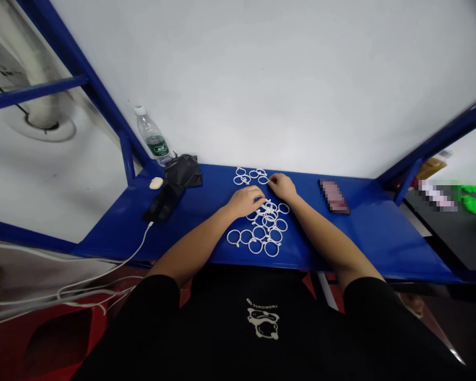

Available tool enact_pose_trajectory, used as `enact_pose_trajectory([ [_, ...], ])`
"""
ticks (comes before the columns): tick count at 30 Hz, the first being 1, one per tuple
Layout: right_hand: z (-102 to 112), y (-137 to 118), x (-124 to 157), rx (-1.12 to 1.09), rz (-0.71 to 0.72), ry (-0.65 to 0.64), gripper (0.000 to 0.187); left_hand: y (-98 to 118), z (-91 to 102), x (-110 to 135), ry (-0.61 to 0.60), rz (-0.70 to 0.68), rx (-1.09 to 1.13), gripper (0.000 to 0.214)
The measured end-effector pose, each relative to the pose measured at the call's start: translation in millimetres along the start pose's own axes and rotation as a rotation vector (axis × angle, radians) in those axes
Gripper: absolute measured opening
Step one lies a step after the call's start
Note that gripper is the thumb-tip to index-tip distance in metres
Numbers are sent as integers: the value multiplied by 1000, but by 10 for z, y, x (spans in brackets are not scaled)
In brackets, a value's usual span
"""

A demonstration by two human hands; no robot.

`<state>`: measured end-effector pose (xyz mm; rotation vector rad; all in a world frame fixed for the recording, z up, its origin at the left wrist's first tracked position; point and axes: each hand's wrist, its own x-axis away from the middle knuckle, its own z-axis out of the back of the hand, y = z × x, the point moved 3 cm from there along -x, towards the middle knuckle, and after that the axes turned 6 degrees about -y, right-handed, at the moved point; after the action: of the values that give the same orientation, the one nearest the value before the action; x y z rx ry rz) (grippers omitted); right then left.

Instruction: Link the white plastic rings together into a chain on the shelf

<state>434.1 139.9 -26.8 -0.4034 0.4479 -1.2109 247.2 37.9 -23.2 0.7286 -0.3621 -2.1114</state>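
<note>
1. Rings of white plastic lie in a loose, overlapping cluster in the middle of the blue surface, near the person's body. A smaller far group of the same rings lies just beyond it, close to the wall.
2. The left hand rests palm down on the far edge of the near cluster. Its fingers curl over the rings there, but I cannot tell whether they grip one.
3. The right hand sits between the two groups. Its fingers are drawn narrow and point left at a ring on the near-right edge of the far group. Whether that ring is pinched or only touched is too small to tell.
4. Judging from this, the step in hand is working rings one at a time between the near cluster and the far group, with the left hand steadying the heap.
5. The next move calls for a fine pinch on a single ring. The rings overlap, so one has to be freed cleanly without dragging its neighbours along.
6. To the right lies a phone. To the left are a black bag, a water bottle upright at the wall, and a white cable running off the near-left edge. All are well apart from the hands.
</note>
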Motion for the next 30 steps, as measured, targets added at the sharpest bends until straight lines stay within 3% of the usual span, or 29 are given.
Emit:
enact_pose_trajectory([
  [2, 21, -95, 106, -225, 38, 45, 14, 10, -4, -5, -19, 26, -8, 11],
  [5, 14, -242, 363, -705, 44, 21, 32, 24, 21, -12, 26, 50, -3, 19],
  [8, -23, -371, 610, -886, 59, -24, 36, 16, 64, -9, 124, 52, 3, 21],
  [13, -34, -388, 726, -793, 154, -21, 42, -35, 86, 7, 197, 13, -3, 17],
  [19, 62, -318, 714, -581, 310, 32, 43, -80, 51, 21, 151, -5, -3, 16],
  [25, -31, -297, 700, -618, 275, -38, 43, -129, 50, 6, 135, 9, 15, 17],
  [30, -53, -271, 670, -432, 298, 84, 27, -299, 97, -21, 166, 47, -124, 29],
])
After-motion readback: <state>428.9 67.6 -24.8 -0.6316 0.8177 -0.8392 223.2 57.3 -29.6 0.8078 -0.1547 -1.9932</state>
